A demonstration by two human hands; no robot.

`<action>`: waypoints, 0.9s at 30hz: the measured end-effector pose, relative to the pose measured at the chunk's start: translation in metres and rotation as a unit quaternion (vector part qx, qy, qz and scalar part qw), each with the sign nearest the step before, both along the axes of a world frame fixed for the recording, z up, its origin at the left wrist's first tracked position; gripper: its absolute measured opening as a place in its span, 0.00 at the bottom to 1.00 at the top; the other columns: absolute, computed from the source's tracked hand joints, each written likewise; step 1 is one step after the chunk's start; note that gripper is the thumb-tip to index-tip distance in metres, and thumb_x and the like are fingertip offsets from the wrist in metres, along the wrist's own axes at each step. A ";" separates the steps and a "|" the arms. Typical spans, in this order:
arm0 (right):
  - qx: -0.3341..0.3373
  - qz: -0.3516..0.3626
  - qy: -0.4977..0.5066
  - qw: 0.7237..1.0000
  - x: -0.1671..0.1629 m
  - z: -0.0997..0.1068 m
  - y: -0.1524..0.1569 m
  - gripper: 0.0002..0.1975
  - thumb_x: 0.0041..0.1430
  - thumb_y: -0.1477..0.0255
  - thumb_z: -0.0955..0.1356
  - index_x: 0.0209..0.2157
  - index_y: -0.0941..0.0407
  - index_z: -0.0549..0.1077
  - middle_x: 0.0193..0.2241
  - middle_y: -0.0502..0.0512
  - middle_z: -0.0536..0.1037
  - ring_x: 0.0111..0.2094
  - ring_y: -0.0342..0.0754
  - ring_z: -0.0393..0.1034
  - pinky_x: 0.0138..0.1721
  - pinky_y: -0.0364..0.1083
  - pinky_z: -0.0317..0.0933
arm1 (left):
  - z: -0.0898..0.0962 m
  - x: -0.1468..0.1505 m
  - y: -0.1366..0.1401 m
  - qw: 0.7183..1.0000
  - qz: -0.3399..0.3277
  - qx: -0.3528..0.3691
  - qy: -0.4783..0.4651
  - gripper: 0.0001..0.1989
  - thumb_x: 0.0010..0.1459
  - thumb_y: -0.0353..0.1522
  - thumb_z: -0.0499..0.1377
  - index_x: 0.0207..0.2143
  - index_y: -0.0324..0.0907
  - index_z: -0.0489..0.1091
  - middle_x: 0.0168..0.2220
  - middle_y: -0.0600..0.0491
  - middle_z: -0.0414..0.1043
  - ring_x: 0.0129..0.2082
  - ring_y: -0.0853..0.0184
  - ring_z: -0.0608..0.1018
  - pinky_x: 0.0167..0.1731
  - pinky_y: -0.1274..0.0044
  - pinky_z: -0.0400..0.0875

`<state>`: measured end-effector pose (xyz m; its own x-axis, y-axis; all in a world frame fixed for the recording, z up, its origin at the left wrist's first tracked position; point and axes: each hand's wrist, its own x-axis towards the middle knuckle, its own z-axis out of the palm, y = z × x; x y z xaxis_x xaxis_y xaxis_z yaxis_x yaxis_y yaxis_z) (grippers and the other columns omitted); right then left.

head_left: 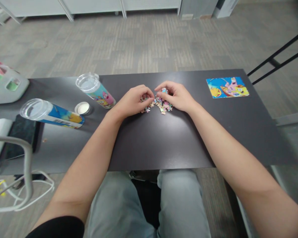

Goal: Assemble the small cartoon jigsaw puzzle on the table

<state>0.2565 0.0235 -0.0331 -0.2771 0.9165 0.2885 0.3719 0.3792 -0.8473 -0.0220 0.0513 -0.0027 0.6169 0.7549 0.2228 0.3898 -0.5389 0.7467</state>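
Note:
A small heap of jigsaw puzzle pieces (162,105) lies on the dark table (161,142), pastel-coloured with some plain tan backs. My left hand (136,100) curls around the heap's left side, thumb and fingers closed over some pieces. From the right, my right hand (177,96) bends its fingers round other pieces, and a few show between thumb and forefinger. The fingertips of both hands nearly meet above the heap. Exactly which pieces each hand grips is partly hidden by the fingers.
A cartoon picture card (227,87) lies at the right. To the left are an upright clear-topped cartoon tube (96,91), a second blue tube (52,113), a round white-centred lid (83,108), a black tablet-like slab (22,137) and a pale plastic container (8,82). White cables (27,175) hang near the front left.

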 end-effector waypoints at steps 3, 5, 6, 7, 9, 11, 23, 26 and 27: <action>-0.021 0.010 0.027 0.999 -0.001 -0.001 0.000 0.19 0.74 0.49 0.79 0.53 0.47 0.91 0.39 0.51 0.90 0.36 0.56 0.78 0.40 0.55 0.70 | -0.001 0.003 -0.002 0.999 0.017 -0.035 -0.034 0.15 0.74 0.49 0.76 0.43 0.49 0.87 0.35 0.52 0.82 0.36 0.58 0.80 0.41 0.68 0.76; -0.038 0.021 0.063 0.997 -0.002 -0.001 0.001 0.22 0.75 0.44 0.79 0.53 0.46 0.89 0.43 0.52 0.93 0.37 0.57 0.82 0.42 0.56 0.74 | -0.003 0.005 -0.002 0.996 0.029 -0.060 -0.056 0.19 0.73 0.53 0.77 0.43 0.49 0.87 0.34 0.53 0.82 0.34 0.59 0.79 0.37 0.69 0.73; -0.045 0.026 0.079 0.995 -0.002 -0.002 0.001 0.23 0.76 0.42 0.79 0.53 0.46 0.88 0.45 0.53 0.94 0.38 0.57 0.83 0.44 0.56 0.77 | -0.004 0.005 -0.001 0.994 0.036 -0.077 -0.070 0.21 0.72 0.55 0.79 0.43 0.49 0.87 0.34 0.52 0.82 0.34 0.60 0.79 0.36 0.70 0.73; -0.052 0.030 0.092 0.994 -0.003 -0.001 0.001 0.25 0.78 0.39 0.78 0.53 0.46 0.87 0.46 0.54 0.94 0.39 0.57 0.85 0.46 0.57 0.79 | -0.005 0.006 0.001 0.991 0.042 -0.097 -0.085 0.24 0.70 0.58 0.80 0.43 0.49 0.86 0.34 0.52 0.82 0.34 0.60 0.79 0.35 0.70 0.72; -0.066 0.030 0.105 0.992 -0.003 -0.001 0.001 0.27 0.80 0.35 0.76 0.54 0.45 0.86 0.47 0.54 0.94 0.42 0.58 0.87 0.50 0.58 0.83 | -0.007 0.007 0.004 0.982 0.048 -0.138 -0.120 0.29 0.65 0.61 0.84 0.42 0.49 0.85 0.35 0.52 0.83 0.33 0.61 0.80 0.34 0.71 0.73; -0.083 0.025 0.112 0.990 -0.003 -0.001 0.002 0.28 0.80 0.34 0.75 0.56 0.44 0.85 0.49 0.54 0.95 0.44 0.57 0.88 0.52 0.58 0.84 | -0.008 0.007 0.008 0.974 0.050 -0.166 -0.145 0.30 0.61 0.61 0.87 0.42 0.49 0.85 0.36 0.52 0.84 0.34 0.61 0.82 0.35 0.71 0.76; -0.071 0.027 0.106 0.991 -0.004 -0.012 0.010 0.15 0.70 0.63 0.78 0.56 0.44 0.83 0.51 0.54 0.94 0.48 0.59 0.90 0.57 0.60 0.85 | -0.003 0.004 0.004 0.955 0.055 -0.226 -0.183 0.23 0.56 0.46 0.89 0.46 0.45 0.88 0.41 0.50 0.87 0.40 0.61 0.86 0.41 0.72 0.82; -0.039 0.021 0.098 0.994 -0.004 -0.013 0.011 0.15 0.71 0.63 0.77 0.57 0.46 0.84 0.51 0.55 0.93 0.49 0.59 0.90 0.56 0.59 0.84 | -0.001 0.004 0.002 0.959 0.061 -0.213 -0.178 0.27 0.54 0.50 0.91 0.43 0.44 0.87 0.44 0.46 0.89 0.43 0.59 0.88 0.46 0.70 0.85; -0.027 0.016 0.089 0.996 -0.003 -0.012 0.011 0.15 0.72 0.63 0.76 0.57 0.46 0.85 0.50 0.55 0.93 0.49 0.59 0.89 0.56 0.59 0.83 | -0.001 0.004 0.002 0.960 0.061 -0.210 -0.173 0.28 0.54 0.52 0.91 0.42 0.44 0.87 0.45 0.45 0.89 0.44 0.58 0.89 0.46 0.69 0.86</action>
<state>0.2531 0.0344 -0.0454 -0.2561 0.9235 0.2857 0.2024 0.3402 -0.9183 -0.0184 0.0534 -0.0034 0.4625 0.8846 0.0592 0.1195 -0.1284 0.9845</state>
